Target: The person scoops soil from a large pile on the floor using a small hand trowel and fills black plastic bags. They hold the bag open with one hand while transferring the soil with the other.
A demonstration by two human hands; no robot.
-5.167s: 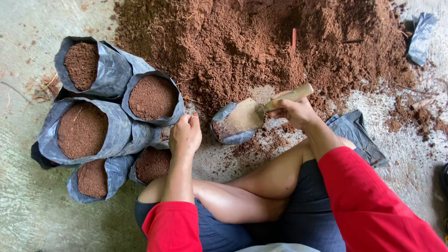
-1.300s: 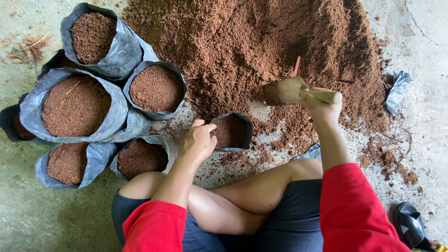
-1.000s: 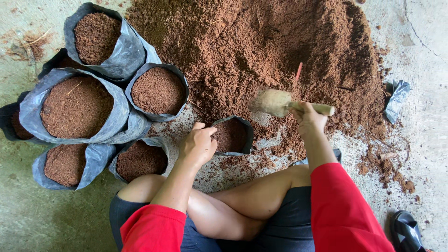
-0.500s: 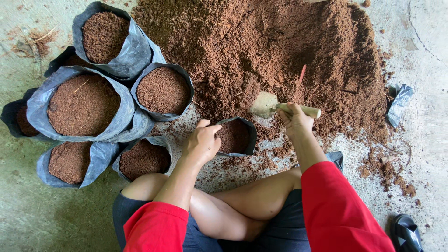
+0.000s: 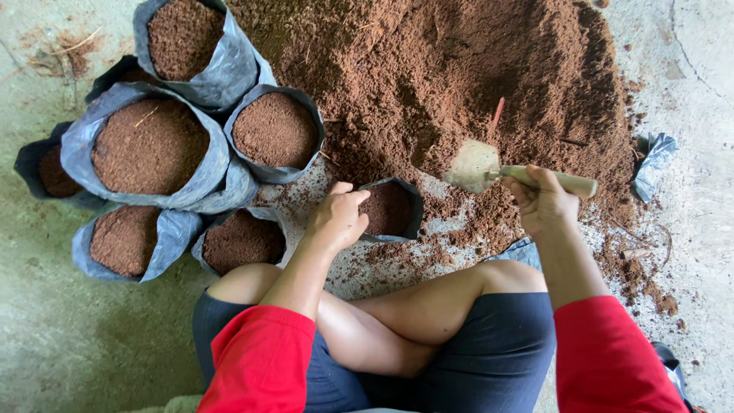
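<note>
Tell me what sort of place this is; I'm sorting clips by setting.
Probably a plant nursery potting spot on a concrete floor: a big soil heap, filled grow bags, and a trowel in the right hand.

A person sits cross-legged on the floor point(image 5: 61, 359), seen from above. A large mound of soil point(image 5: 459, 84) lies ahead, from twelve to two o'clock. The right hand point(image 5: 547, 203), at two o'clock, grips a trowel point(image 5: 489, 170) whose blade points left, resting at the mound's near edge. The left hand point(image 5: 336, 218), at twelve o'clock, holds the rim of a small bag point(image 5: 390, 208) with soil in it, just before the mound. Six filled bags point(image 5: 153, 145) stand touching one another from nine to eleven o'clock. A crumpled empty bag point(image 5: 651, 162) lies right of the mound, at three o'clock.
</note>
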